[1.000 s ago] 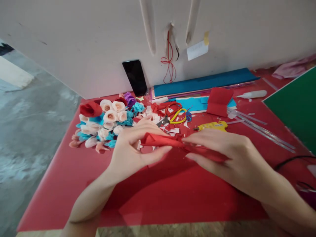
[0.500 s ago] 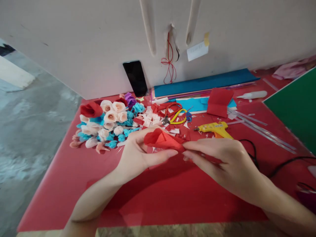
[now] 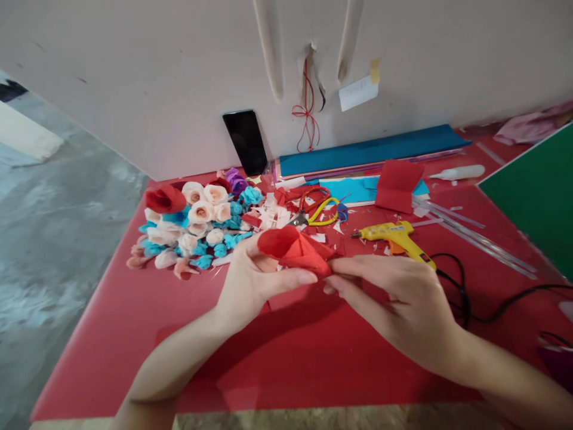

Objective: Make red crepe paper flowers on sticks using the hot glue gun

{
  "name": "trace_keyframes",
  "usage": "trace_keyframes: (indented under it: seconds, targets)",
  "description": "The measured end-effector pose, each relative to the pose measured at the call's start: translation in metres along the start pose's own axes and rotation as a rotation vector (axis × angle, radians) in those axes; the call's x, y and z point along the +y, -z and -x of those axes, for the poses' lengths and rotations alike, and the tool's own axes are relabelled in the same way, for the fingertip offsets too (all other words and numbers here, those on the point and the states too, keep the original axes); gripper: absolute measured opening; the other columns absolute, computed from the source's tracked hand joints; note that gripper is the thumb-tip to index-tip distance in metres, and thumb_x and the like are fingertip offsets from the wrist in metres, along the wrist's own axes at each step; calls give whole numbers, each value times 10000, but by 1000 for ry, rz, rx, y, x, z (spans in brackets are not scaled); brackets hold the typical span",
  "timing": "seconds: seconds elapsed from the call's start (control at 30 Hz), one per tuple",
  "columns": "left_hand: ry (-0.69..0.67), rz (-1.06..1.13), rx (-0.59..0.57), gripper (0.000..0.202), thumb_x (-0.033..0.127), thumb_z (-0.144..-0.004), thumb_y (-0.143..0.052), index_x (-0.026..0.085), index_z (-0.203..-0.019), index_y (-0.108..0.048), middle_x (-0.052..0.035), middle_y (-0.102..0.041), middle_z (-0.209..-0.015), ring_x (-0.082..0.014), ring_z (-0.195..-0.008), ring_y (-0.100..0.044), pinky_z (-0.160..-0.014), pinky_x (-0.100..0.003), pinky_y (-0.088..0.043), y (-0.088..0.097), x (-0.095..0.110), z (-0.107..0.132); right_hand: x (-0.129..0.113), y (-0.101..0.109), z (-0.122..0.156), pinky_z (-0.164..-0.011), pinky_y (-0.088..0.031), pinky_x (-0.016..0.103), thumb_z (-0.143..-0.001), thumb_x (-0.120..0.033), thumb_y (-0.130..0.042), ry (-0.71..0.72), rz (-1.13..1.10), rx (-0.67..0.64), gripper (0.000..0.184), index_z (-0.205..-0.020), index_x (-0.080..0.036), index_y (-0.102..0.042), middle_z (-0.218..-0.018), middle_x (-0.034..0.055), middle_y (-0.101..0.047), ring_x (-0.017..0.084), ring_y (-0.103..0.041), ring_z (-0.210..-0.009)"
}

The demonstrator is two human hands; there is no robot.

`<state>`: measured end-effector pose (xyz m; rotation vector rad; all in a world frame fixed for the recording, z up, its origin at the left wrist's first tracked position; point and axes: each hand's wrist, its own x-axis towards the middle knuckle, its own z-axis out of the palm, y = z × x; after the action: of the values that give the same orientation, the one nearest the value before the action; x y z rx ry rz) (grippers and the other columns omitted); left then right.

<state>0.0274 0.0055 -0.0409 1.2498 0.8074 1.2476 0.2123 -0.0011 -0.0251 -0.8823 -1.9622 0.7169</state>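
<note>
A red paper flower (image 3: 298,249) is held between my two hands above the red table, its open cup facing left. My left hand (image 3: 255,275) curls around the cup, with the thumb along its near side and the other fingers mostly hidden behind it. The narrow base of the flower is pinched by the thumb and fingertips of my right hand (image 3: 394,292). Just behind the hands lie scissors with red and yellow handles (image 3: 323,215) among paper scraps (image 3: 273,212). Beyond my right hand rests a yellow glue gun (image 3: 394,234).
Finished paper flowers (image 3: 197,221) are heaped at the left. A phone (image 3: 246,142) leans on the white board. Blue paper (image 3: 371,149), a folded red sheet (image 3: 398,186), clear glue sticks (image 3: 483,239) and a white bottle (image 3: 459,172) lie behind. A black cord (image 3: 505,310) runs right.
The flower has tipped slightly, its cup showing wider. My right hand has shifted a little down and left along the base, uncovering more of the glue gun.
</note>
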Motion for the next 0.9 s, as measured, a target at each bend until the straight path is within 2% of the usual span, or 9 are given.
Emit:
trace_keyframes:
  seconds: [0.17, 0.3, 0.5, 0.6, 0.67, 0.77, 0.9]
  targets:
    - [-33, 52, 85, 180, 140, -642, -791, 224, -790, -732, 15, -735, -765, -143, -684, -690, -699, -237, -586, -3, -1, 1, 1, -1, 3, -691, -496, 101, -809, -82, -616, 6, -3, 14, 106, -883, -157, -627, -783, -23, -691, 65, -650, -687]
    - [-11, 95, 89, 227, 123, -620, -803, 256, -791, -735, 43, -742, -792, -134, -723, -694, -759, -234, -578, -5, 0, 1, 1, -1, 3, -665, -476, 87, -812, -75, -608, -17, -9, 11, 101, -877, -151, -624, -758, -31, -680, 48, -636, -670]
    - [15, 91, 109, 224, 160, -596, -821, 255, -783, -744, 22, -749, -832, -173, -770, -701, -797, -289, -576, -5, -2, 1, 0, 2, 0, -609, -448, 111, -849, -113, -565, -104, -16, -105, 79, -809, -165, -608, -687, -50, -649, 39, -600, -599]
    - [23, 82, 82, 201, 170, -626, -807, 276, -785, -747, 35, -746, -839, -145, -788, -692, -832, -262, -556, -5, -1, 0, 0, 4, 0, -567, -435, 132, -873, -145, -533, -163, -33, -157, 122, -774, -173, -599, -666, -51, -636, 47, -580, -572]
    - [34, 75, 55, 193, 163, -650, -791, 290, -788, -746, 51, -743, -829, -122, -783, -684, -830, -236, -549, -5, -1, 0, 0, 5, 0, -562, -429, 129, -876, -155, -527, -199, -79, -178, 128, -774, -177, -603, -661, -54, -632, 44, -571, -567]
    - [44, 77, 42, 193, 146, -659, -783, 287, -787, -747, 45, -741, -823, -131, -778, -685, -816, -250, -554, -5, -1, 1, 0, 4, -1, -561, -425, 99, -867, -144, -539, -243, -204, -187, 131, -760, -179, -607, -650, -65, -629, 25, -554, -554]
    - [46, 76, 65, 151, 172, -671, -776, 262, -788, -747, 24, -741, -802, -132, -729, -680, -729, -235, -562, -4, -2, 1, 0, 3, -4, -557, -447, 78, -870, -160, -543, -323, -396, -238, 139, -751, -170, -613, -666, -48, -647, 29, -570, -575]
